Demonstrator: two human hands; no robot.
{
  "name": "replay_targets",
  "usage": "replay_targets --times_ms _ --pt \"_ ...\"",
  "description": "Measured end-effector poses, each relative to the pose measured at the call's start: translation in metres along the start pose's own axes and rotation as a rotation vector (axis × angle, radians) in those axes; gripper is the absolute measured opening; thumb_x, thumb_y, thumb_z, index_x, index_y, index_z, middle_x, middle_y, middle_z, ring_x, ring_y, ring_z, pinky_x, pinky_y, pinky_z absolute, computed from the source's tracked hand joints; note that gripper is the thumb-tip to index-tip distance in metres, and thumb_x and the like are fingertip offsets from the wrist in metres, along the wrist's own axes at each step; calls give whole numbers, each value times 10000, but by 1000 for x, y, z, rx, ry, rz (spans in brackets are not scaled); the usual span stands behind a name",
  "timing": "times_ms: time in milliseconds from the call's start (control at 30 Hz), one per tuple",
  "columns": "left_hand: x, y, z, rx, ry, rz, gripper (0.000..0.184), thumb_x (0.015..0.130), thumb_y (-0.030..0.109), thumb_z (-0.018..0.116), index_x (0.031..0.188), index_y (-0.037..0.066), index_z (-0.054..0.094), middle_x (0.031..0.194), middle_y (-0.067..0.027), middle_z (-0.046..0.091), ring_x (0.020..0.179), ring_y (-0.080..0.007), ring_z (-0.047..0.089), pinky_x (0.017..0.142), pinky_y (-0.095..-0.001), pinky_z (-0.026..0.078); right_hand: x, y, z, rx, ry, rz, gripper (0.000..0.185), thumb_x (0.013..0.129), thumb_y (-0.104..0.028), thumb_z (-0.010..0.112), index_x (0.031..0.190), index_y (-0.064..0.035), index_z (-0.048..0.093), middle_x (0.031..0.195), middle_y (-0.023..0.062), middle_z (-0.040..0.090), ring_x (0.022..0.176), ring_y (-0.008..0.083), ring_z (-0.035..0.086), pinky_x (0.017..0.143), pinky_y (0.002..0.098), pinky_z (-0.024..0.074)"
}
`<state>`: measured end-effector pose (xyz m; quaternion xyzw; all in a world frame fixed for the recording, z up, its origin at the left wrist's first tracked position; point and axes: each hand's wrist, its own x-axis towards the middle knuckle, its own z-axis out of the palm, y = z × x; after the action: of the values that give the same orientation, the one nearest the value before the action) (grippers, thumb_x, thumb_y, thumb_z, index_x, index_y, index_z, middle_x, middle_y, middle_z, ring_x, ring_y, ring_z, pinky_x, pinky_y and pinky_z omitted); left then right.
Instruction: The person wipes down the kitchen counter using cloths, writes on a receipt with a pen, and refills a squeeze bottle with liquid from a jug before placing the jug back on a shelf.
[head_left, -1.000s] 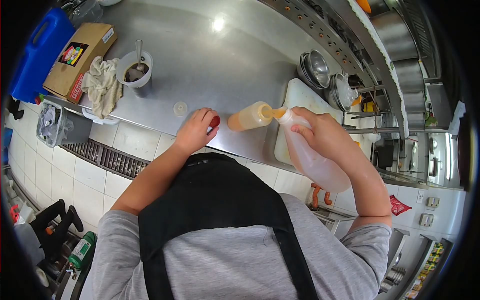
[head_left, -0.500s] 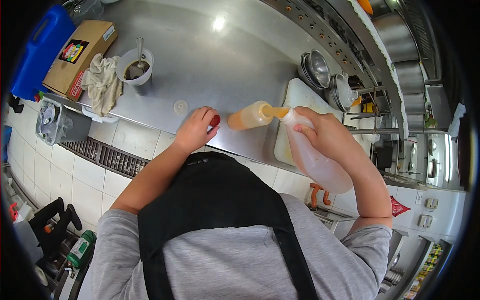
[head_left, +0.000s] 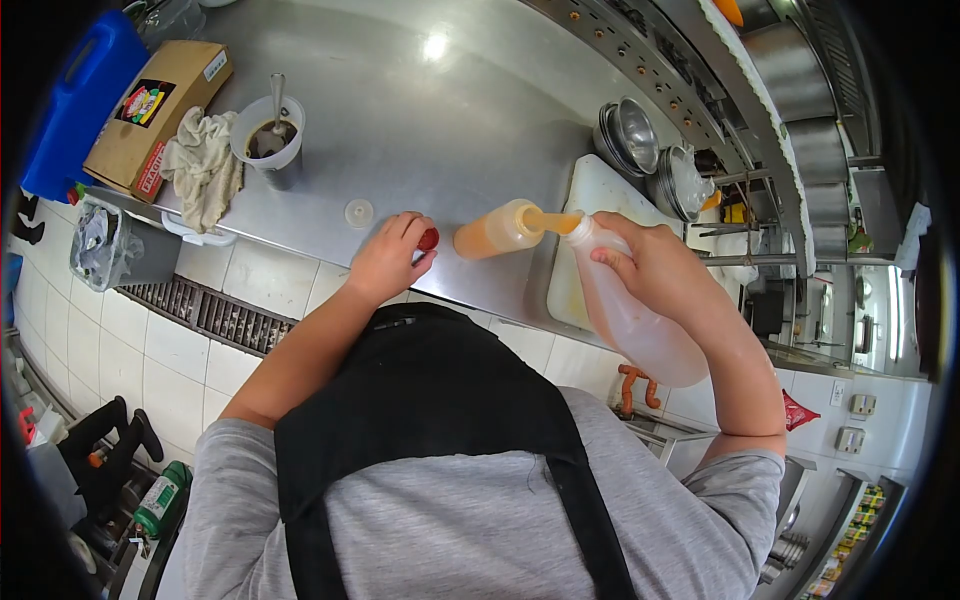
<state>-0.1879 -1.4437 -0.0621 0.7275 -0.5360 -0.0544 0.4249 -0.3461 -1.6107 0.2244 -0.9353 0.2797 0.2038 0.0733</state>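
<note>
My right hand [head_left: 640, 262] grips a large translucent plastic bottle [head_left: 640, 325] near its neck, tilted with the mouth downward. Thick orange sauce [head_left: 556, 222] runs from that mouth into the open top of a squeeze bottle [head_left: 512, 222], which is partly filled with orange and stands on the steel counter [head_left: 400, 130]. Close to the counter's front edge, my left hand [head_left: 388, 258] has its fingers curled round a small red cap [head_left: 428, 239], left of the squeeze bottle and apart from it. A flat, round, translucent lid [head_left: 359, 212] lies just beyond my left hand.
A tub of dark liquid [head_left: 268, 140] with a spoon stands at the left by a crumpled cloth [head_left: 203, 165], a cardboard box [head_left: 155, 120] and a blue jug [head_left: 75, 110]. On the right are a white cutting board [head_left: 590, 200] and metal bowls [head_left: 632, 135].
The orange level in the squeeze bottle looks slightly higher. Both hands stay nearly in place, and the sauce keeps flowing from the tilted bottle.
</note>
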Motion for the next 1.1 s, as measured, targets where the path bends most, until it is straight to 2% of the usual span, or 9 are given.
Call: replay_targets --times_ms 100,200,1100 --pt "0 0 1 5 8 6 417 738 138 720 1090 61 511 1086 -108 542 1023 -303 544 861 -383 478 0 6 5 -7 41 -52 353 901 -321 562 1212 -154 568 800 215 652 770 393 636 689 449 495" --pt "0 0 0 7 14 10 417 735 135 721 1088 61 512 1079 -107 542 1015 -302 547 856 -384 479 -1 2 1 -10 2 -5 352 899 -326 565 1210 -159 570 796 210 653 768 392 636 689 448 495" --pt "0 2 0 6 25 8 411 731 129 723 1081 65 518 1072 -103 548 1016 -301 552 842 -384 489 -4 5 0 -6 19 -29 372 901 -329 565 1214 -130 561 804 229 649 777 398 633 694 449 494"
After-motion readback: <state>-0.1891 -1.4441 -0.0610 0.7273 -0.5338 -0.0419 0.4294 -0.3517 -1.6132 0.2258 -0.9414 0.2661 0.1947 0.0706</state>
